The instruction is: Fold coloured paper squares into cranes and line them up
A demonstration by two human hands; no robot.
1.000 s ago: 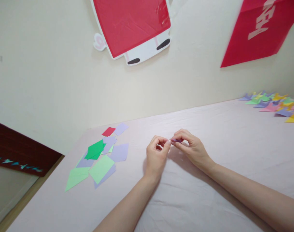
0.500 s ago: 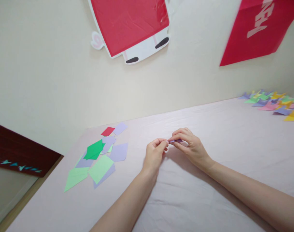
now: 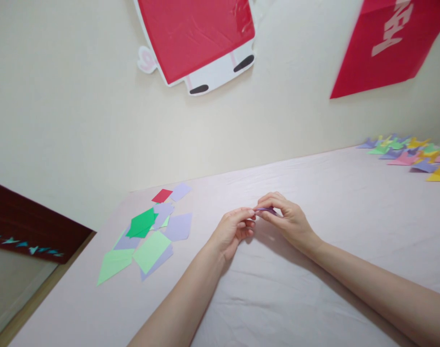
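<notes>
A small folded piece of purple paper [image 3: 266,209] is held between my two hands, just above the pale cloth. My right hand [image 3: 286,219] pinches it between thumb and fingers, with much of the paper hidden behind them. At the paper's left tip, the thumb and forefinger of my left hand [image 3: 236,229] close on it, while the other fingers curl below. The folds are too small to make out.
Square sheets of purple, light green paper [image 3: 153,250], dark green paper [image 3: 142,222] and red paper [image 3: 162,195] lie scattered at the left. Several folded paper figures [image 3: 407,156] stand at the far right. The wall [image 3: 277,120] rises behind the cloth-covered surface [image 3: 313,299].
My left hand has turned, its thumb now straighter along the paper's tip and its lower fingers more in view. The purple paper is tilted slightly differently. My right hand has barely moved.
</notes>
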